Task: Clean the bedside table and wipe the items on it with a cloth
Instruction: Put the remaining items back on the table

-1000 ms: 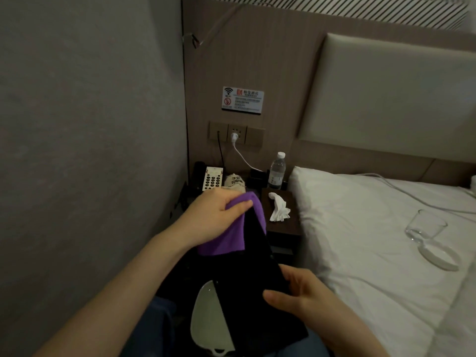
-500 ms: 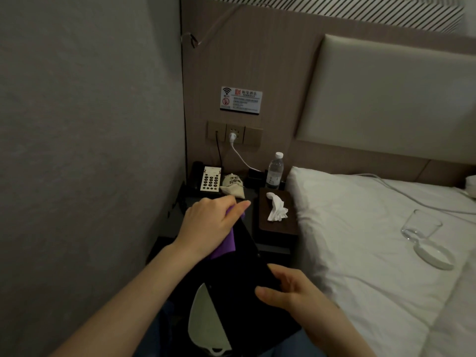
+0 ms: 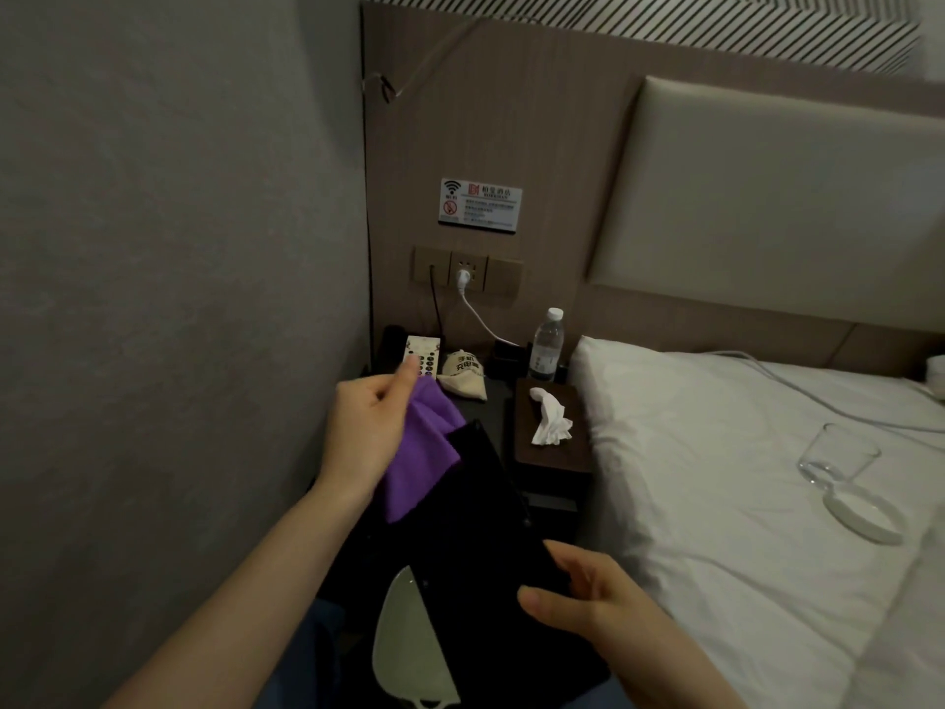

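Since a second ago the left hand (image 3: 365,434) has been dragging the purple cloth (image 3: 417,452) back up the black tray (image 3: 491,555), so more purple is showing again below the palm. The fingers are curling round the cloth's upper edge, the rest draping soft and limp over the tray's far end. The right hand (image 3: 588,598) is gripping the tray's near right edge, thumb under and fingers loosely bent. The tray looks stiff, flat and probably light; holding it by that edge is leaving its face free. A pale rounded object (image 3: 409,652) is lying at its near end and may slide if tilted. Beyond, on the bench (image 3: 498,401), the phone keypad (image 3: 422,355), small pouch (image 3: 463,376) and water bottle (image 3: 546,345) are waiting, with a tissue box (image 3: 549,427) beside. A fragile glass (image 3: 836,460) is lying on the bed (image 3: 716,478).
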Tool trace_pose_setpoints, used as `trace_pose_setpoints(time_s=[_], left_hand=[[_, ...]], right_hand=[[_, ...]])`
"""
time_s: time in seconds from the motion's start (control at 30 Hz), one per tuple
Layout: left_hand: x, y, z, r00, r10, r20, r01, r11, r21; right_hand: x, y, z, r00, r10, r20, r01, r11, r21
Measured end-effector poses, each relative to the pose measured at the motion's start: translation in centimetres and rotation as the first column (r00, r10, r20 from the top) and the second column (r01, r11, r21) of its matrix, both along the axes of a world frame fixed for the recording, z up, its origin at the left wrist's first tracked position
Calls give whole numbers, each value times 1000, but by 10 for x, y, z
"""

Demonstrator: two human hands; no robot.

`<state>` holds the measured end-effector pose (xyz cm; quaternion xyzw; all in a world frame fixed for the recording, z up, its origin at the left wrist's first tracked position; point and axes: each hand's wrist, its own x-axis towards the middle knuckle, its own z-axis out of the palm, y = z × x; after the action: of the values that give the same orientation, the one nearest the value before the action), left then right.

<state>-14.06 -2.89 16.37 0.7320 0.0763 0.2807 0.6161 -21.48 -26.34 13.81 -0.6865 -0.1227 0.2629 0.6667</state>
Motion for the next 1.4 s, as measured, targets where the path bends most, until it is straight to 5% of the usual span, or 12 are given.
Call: trace_pose_setpoints(time_s=[0.1, 0.17, 0.27, 0.37, 0.6, 0.77, 1.2, 1.3, 1.4], left_hand=[[-5, 9, 2, 997, 45, -66, -63, 955, -291], [-12, 9, 3, 976, -160, -145, 80, 892, -445], [-26, -5, 1, 828, -530, -182, 358, 751, -556], [-39, -21, -2, 783, -614, -97, 427, 644, -635], [-51, -59, -15, 903, -409, -133, 268, 778, -568], [-30, -42, 3, 953, -258, -156, 103, 765, -635], [-79, -87, -13, 925, -354, -139, 266, 863, -429], [-80, -81, -13, 935, -337, -111, 263, 868, -421], [-77, -64, -10, 929, -365, -70, 337, 908, -250]], right_hand=[[0, -7, 0, 997, -66, -51, 71, 992, 102], [0, -8, 1, 993, -106, -58, 114, 980, 163], [3, -3, 3, 985, -173, -20, 174, 965, 195], [7, 6, 5, 975, -223, 7, 217, 952, 214], [11, 19, 10, 949, -312, 45, 285, 910, 302], [-2, 19, -1, 979, -202, -26, 203, 950, 239], [21, 21, 16, 860, -502, -92, 489, 759, 429], [20, 20, 14, 873, -482, -67, 466, 787, 405], [21, 11, 21, 871, -489, 48, 469, 856, 218]])
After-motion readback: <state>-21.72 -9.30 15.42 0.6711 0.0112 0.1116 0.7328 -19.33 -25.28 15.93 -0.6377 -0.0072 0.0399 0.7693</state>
